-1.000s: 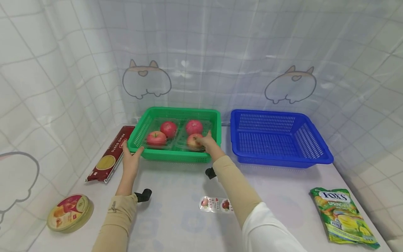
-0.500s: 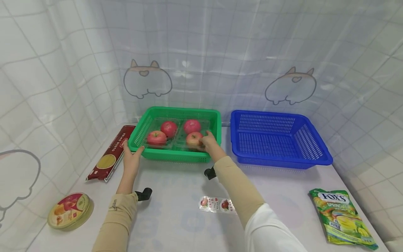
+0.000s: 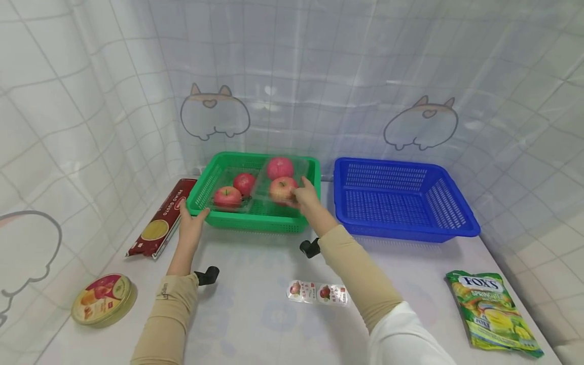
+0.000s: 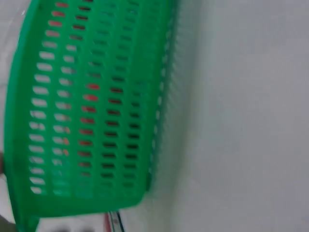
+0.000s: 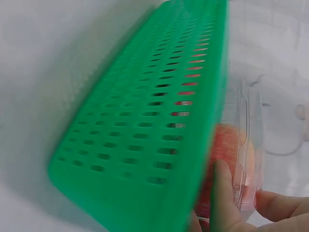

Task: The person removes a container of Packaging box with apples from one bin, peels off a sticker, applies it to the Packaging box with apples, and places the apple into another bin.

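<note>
My left hand (image 3: 189, 226) grips the front left corner of the green basket (image 3: 255, 222), thumb and fingers spread along its rim. With my right hand (image 3: 312, 204) I pinch the right end of a clear plastic box (image 3: 261, 188) that holds two red apples (image 3: 283, 189). This box is tilted and raised within the basket, and in the right wrist view the clear box (image 5: 256, 140) shows above the green rim. A second clear box with two apples (image 3: 227, 196) lies in the basket's left half. Only a sliver of my left hand shows in the left wrist view.
A blue basket (image 3: 406, 233) stands right of the green one. Left lie a dark red pasta packet (image 3: 159, 223) and a round fruit-pictured tin (image 3: 102, 300). A strip of fruit stickers (image 3: 317, 292) lies in front, a green FOX'S candy bag (image 3: 495, 312) at the right.
My right hand has tightened on the right-hand apple box and lifted it, its far side rising toward the back rim. My left hand stays on the basket corner.
</note>
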Tool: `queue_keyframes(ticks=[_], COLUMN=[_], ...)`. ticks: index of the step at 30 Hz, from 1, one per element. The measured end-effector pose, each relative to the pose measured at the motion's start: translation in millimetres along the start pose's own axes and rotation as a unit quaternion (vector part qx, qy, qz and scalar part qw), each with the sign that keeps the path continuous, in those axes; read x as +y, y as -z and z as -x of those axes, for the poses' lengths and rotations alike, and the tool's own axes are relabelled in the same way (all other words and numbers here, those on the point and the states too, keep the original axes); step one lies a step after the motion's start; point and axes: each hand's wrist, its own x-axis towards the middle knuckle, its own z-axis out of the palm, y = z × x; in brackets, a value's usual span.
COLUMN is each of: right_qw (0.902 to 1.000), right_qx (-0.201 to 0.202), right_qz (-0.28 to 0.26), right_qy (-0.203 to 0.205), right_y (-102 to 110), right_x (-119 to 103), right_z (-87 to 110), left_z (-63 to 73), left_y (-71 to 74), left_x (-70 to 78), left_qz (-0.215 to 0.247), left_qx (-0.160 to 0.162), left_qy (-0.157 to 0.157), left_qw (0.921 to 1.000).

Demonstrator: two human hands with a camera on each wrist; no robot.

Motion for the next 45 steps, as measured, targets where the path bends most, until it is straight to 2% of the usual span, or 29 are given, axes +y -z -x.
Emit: queue_keyframes(ticks=[2, 4, 7, 9, 11, 13, 14, 16, 17, 19, 21, 24, 26, 28, 33, 39, 42, 45], right_qw=[0.9999, 0.9998, 0.9995, 0.9992, 0.9991, 0.9992, 0.9993, 0.9993, 0.9992, 0.9989, 0.9989, 0.9991, 0.9992, 0.9991, 0.9983, 0.9960, 0.9953, 0.9956], right_qx=[-0.005, -0.011, -0.028, -0.038, -0.040, -0.038, -0.037, -0.035, -0.033, -0.032, -0.028, -0.021, -0.018, -0.016, -0.019, -0.055, -0.065, -0.052], right_qz=[0.006, 0.008, 0.003, -0.001, 0.001, -0.003, -0.005, -0.017, -0.023, -0.032, -0.034, -0.027, -0.020, -0.016, -0.021, 0.005, 0.026, 0.037], right_qy=[-0.006, -0.013, -0.013, -0.013, -0.011, -0.010, -0.006, 0.000, 0.004, 0.011, 0.015, 0.023, 0.028, 0.036, 0.051, 0.071, 0.067, 0.068], right_y=[-3, -6, -7, -8, -9, -9, -9, -9, -10, -10, -10, -10, -10, -10, -12, -3, 8, 20], right_x=[-23, -42, -59, -67, -70, -70, -68, -64, -62, -58, -56, -53, -52, -50, -45, -39, -39, -44], right_z=[36.0, 66.4, 96.0, 110.8, 119.3, 122.1, 120.0, 116.4, 114.4, 110.4, 110.5, 112.8, 115.9, 120.2, 129.3, 132.3, 131.7, 129.8], left_z=[3.1, 8.0, 18.2, 27.3, 37.6, 48.4, 53.6, 62.2, 65.5, 70.0, 72.1, 72.0, 71.7, 72.0, 74.2, 77.9, 79.0, 79.2], left_y=[-1.2, -4.6, -15.3, -26.6, -40.1, -54.3, -61.2, -74.0, -79.5, -88.8, -96.5, -106.1, -111.8, -116.9, -124.4, -123.3, -121.3, -119.5], left_x=[4.6, 10.2, 21.6, 30.8, 41.7, 53.0, 58.4, 68.7, 73.4, 81.8, 88.4, 95.0, 97.4, 98.7, 100.3, 103.1, 103.5, 103.9], left_qz=[-0.025, -0.062, -0.110, -0.112, -0.086, -0.040, -0.013, 0.041, 0.067, 0.121, 0.178, 0.259, 0.300, 0.326, 0.369, 0.389, 0.389, 0.384], left_qx=[0.022, 0.061, 0.133, 0.163, 0.167, 0.141, 0.117, 0.059, 0.029, -0.027, -0.070, -0.105, -0.110, -0.103, -0.069, -0.041, -0.043, -0.054], left_qy=[-0.005, -0.024, -0.088, -0.145, -0.198, -0.227, -0.227, -0.207, -0.185, -0.137, -0.091, -0.045, -0.036, -0.035, -0.035, -0.038, -0.047, -0.047], left_qw=[0.9994, 0.9959, 0.9810, 0.9695, 0.9620, 0.9629, 0.9667, 0.9758, 0.9799, 0.9828, 0.9774, 0.9591, 0.9470, 0.9389, 0.9264, 0.9197, 0.9190, 0.9205])
